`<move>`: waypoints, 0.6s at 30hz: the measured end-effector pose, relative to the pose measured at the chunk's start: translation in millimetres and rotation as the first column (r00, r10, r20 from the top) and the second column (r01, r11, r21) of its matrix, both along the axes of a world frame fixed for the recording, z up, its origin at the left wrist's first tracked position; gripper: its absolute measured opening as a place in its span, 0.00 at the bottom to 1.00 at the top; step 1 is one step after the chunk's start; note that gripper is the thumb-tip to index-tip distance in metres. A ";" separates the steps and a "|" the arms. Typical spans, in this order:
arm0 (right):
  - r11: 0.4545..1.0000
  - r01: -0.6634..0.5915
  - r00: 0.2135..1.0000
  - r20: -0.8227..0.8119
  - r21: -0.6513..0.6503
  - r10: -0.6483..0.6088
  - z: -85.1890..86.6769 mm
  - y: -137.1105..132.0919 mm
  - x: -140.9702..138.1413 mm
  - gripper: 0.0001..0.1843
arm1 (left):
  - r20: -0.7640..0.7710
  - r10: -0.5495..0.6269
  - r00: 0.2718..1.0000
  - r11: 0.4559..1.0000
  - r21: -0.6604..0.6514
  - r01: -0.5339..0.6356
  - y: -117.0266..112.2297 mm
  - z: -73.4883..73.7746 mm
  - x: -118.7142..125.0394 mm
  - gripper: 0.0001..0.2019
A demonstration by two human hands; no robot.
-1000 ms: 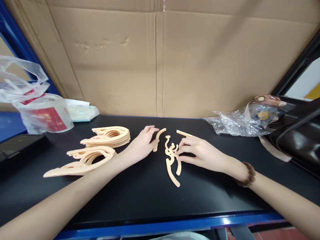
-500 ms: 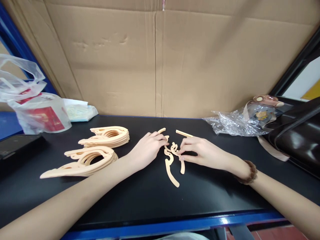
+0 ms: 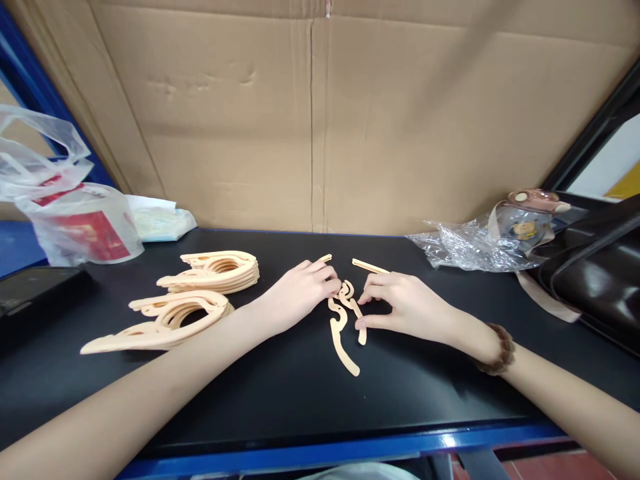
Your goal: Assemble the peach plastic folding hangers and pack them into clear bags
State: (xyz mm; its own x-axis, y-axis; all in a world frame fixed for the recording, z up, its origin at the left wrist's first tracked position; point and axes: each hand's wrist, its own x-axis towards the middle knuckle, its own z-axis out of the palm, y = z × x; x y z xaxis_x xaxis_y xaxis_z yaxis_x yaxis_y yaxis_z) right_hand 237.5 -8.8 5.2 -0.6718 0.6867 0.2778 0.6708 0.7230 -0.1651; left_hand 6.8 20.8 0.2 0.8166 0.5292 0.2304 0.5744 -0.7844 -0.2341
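Cream-coloured plastic parts of a folding hanger lie on the black tabletop between my hands. A hooked, curved hanger arm [image 3: 341, 340] points toward me, its upper end by my left fingertips. My left hand [image 3: 305, 293] has its fingers bent together at the top of these parts; its fingertips are partly hidden. A second hanger arm [image 3: 362, 333] with a hooked end lies to the right. My right hand [image 3: 400, 303] pinches this arm, thumb low on it and forefinger higher up. A straight, narrow hanger part [image 3: 369, 266] lies behind my right hand.
Two stacks of folded hangers, a rear stack [image 3: 220, 273] and a front stack [image 3: 175, 323], stand at left. Plastic bags [image 3: 85, 227] and a dark flat object [image 3: 40, 297] are farther left. Crinkled clear film [image 3: 465, 247] and a dark bag [image 3: 600, 267] lie at right. Cardboard [image 3: 310, 120] walls the back.
The right hanger arm's hooked end has shifted slightly up and left toward my left fingers. My right thumb has moved down along the arm, away from the forefinger.
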 end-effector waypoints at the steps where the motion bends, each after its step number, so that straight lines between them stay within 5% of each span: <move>1: 1.000 0.016 1.000 -0.014 0.000 -0.016 -0.1 -0.8 -1.3 0.20 | 0.011 -0.011 1.000 1.000 0.001 0.011 -0.2 -0.2 0.6 0.09; 5: 0.996 0.080 0.995 -0.064 -0.027 -0.082 -1.5 -1.7 -4.2 0.24 | 0.062 -0.021 0.998 1.000 0.018 0.020 -2.5 2.9 3.3 0.08; 8: 0.992 0.112 0.990 -0.076 -0.059 -0.116 -4.3 0.4 -4.0 0.17 | 0.100 0.005 0.995 0.999 0.031 -0.008 -4.2 6.6 4.5 0.10; 13: 0.943 0.146 0.955 -0.207 -0.300 -0.214 -7.3 3.9 -3.7 0.12 | 0.273 0.095 0.957 0.995 -0.031 -0.090 -6.1 8.2 6.0 0.11; 15: 0.916 0.147 0.932 -0.257 -0.373 -0.254 -7.4 4.5 -3.7 0.12 | 0.457 0.222 0.861 0.969 -0.201 -0.143 -6.0 7.2 6.6 0.09; 18: 0.896 0.132 0.930 -0.259 -0.424 -0.260 -8.3 5.8 -3.6 0.13 | 0.661 0.474 0.582 0.824 -0.565 -0.029 -4.5 5.8 7.0 0.07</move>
